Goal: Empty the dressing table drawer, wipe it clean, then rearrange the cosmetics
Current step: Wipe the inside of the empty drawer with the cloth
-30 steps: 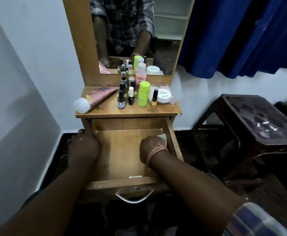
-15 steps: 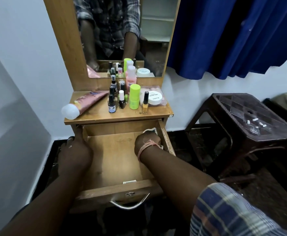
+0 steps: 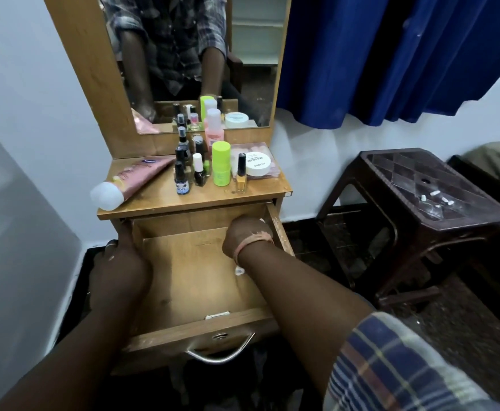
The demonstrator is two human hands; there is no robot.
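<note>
Head view, what am I looking at first?

— I'm seeing the dressing table [image 3: 195, 200] against the white wall, a blue curtain [image 3: 391, 54] hanging to the right and a dark stool [image 3: 438, 191] standing beside it.

And the drawer?

— I'm watching the drawer [image 3: 195, 280] standing pulled out toward me, its floor showing bare wood. The left hand [image 3: 118, 268] is gripping the drawer's left wall, fingers curled over it. The right hand [image 3: 247, 237] is reaching into the far right corner, knuckles up; I cannot tell whether it is holding anything.

The cosmetics?

— They're sitting on the tabletop: a pink tube [image 3: 136, 182] lying at the left, a green bottle [image 3: 221, 163] standing mid-top, a white jar [image 3: 257, 164] at the right, small dark bottles [image 3: 182, 180] clustering between.
</note>
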